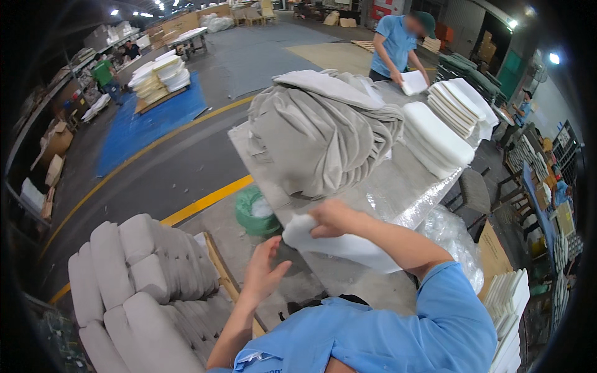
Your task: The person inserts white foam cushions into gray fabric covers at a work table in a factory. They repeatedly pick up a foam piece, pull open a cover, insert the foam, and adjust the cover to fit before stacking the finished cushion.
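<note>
A white padding sheet (pixel 348 250) lies along the near edge of the wrapped table (pixel 379 198). My right hand (pixel 336 219) is closed on its upper edge near the left end, fingers bent over it. Just left of that end, my left hand (pixel 264 273) is held in the air, thumb and fingers apart, with nothing in it. Beyond my right hand rises a big heap of grey fabric covers (pixel 323 137). A green tub (pixel 255 211) with white material inside stands beyond my left hand, beside the table's corner.
Grey cushions (pixel 146 261) are stacked at lower left by a wooden board (pixel 221 267). White pads (pixel 438 137) sit on the table's far right, where a co-worker (pixel 401 50) handles another pad. Clear plastic wrap (pixel 454 242) and a dark chair (pixel 474 194) are to the right.
</note>
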The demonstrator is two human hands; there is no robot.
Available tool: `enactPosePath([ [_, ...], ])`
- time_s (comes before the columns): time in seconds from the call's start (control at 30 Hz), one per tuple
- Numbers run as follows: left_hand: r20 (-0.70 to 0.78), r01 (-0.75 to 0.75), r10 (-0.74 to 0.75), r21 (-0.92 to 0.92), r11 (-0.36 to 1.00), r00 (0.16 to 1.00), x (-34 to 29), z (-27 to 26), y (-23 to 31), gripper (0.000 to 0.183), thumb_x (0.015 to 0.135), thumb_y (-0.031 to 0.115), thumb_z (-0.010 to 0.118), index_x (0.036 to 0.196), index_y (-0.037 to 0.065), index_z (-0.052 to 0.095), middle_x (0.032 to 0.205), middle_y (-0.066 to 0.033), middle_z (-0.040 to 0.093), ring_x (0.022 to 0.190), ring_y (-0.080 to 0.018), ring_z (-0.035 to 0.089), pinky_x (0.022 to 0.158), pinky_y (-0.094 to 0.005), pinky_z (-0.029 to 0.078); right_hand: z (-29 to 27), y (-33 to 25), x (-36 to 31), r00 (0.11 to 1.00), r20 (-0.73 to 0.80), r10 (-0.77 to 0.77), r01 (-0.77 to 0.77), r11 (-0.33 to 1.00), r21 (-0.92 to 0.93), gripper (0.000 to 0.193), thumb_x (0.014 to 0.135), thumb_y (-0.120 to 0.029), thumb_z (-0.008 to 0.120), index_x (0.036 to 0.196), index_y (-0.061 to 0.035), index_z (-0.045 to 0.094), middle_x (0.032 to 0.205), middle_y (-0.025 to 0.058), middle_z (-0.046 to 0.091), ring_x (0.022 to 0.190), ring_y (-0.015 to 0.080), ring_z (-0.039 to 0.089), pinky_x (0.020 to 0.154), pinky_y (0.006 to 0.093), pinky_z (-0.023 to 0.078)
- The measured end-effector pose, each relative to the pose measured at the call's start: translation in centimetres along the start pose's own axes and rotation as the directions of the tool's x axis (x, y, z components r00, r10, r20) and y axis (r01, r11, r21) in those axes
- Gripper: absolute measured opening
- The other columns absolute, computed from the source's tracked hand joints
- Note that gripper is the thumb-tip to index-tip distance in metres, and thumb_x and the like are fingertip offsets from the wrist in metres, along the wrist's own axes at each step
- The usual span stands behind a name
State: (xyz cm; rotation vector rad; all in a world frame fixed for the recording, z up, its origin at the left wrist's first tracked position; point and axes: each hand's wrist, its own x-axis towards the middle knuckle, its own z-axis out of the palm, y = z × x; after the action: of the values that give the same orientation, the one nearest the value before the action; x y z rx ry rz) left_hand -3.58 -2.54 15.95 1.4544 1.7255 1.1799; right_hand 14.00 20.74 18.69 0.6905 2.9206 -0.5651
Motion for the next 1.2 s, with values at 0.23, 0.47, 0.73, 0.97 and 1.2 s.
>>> enactPosePath([
  [0.23, 0.024, -0.134, 0.134, -0.003, 0.991, 0.991, 2.7, 3.1, -3.5, 0.07, 0.089, 0.019, 0.078, 0.149, 0.002, 0.046, 0.144, -0.0222, 0.053, 0.132, -0.0395, 0.054, 0.107, -0.044, 0.048, 5.1, -4.4, 0.5, 0.995, 0.088, -0.036, 0.033, 0.999, 0.029, 0.06, 0.079, -0.051, 0.08, 0.115, -0.0043, 0.07, 0.102, 0.0223, 0.074, 0.1, 0.0421, 0.071, 0.086, 0.0524, 0.055],
  [0.47, -0.005, 0.042, -0.042, 0.003, 0.999, 0.999, 3.6, 6.5, -6.1, 0.042, 0.093, 0.033, 0.073, 0.12, 0.002, 0.069, 0.121, -0.0184, 0.067, 0.113, -0.0378, 0.062, 0.099, -0.0439, 0.05, -0.7, 3.1, -12.9, 0.968, -0.172, 0.184, -0.094, 0.896, 0.433, 0.058, 0.096, -0.035, 0.073, 0.143, -0.0041, 0.06, 0.133, 0.0205, 0.068, 0.12, 0.033, 0.066, 0.1, 0.0397, 0.052],
  [0.73, -0.05, 0.32, -0.318, 0.037, 0.947, 0.947, 6.2, 8.5, -6.7, 0.036, 0.096, 0.033, 0.063, 0.1, 0.001, 0.078, 0.095, -0.0171, 0.076, 0.091, -0.0322, 0.071, 0.085, -0.0383, 0.054, 7.0, 11.1, -29.1, 0.564, -0.231, 0.792, -0.195, 0.4, 0.896, 0.05, 0.108, -0.041, 0.057, 0.126, 0.0033, 0.07, 0.124, 0.0106, 0.073, 0.115, 0.0188, 0.064, 0.102, 0.0336, 0.048],
  [0.97, 0.129, 0.448, -0.434, -0.112, 0.887, 0.891, 7.7, 7.8, -5.7, 0.033, 0.098, 0.024, 0.059, 0.101, -0.002, 0.079, 0.087, -0.0094, 0.075, 0.082, -0.0164, 0.066, 0.077, -0.0311, 0.051, 16.9, 9.8, -26.6, 0.296, -0.24, 0.924, 0.151, 0.203, 0.967, 0.05, 0.108, -0.037, 0.054, 0.092, 0.0052, 0.076, 0.097, 0.0126, 0.076, 0.086, 0.0171, 0.066, 0.079, 0.0311, 0.05],
  [1.2, 0.108, 0.441, -0.428, -0.174, 0.881, 0.897, 6.5, 8.2, -5.3, 0.029, 0.1, 0.017, 0.059, 0.098, -0.003, 0.079, 0.087, -0.0057, 0.074, 0.08, -0.0135, 0.065, 0.077, -0.0288, 0.051, 15.0, 9.7, -26.8, 0.29, -0.218, 0.932, 0.187, 0.168, 0.968, 0.041, 0.105, -0.027, 0.058, 0.082, 0.0035, 0.073, 0.088, 0.0098, 0.074, 0.08, 0.0154, 0.064, 0.074, 0.0299, 0.048],
])
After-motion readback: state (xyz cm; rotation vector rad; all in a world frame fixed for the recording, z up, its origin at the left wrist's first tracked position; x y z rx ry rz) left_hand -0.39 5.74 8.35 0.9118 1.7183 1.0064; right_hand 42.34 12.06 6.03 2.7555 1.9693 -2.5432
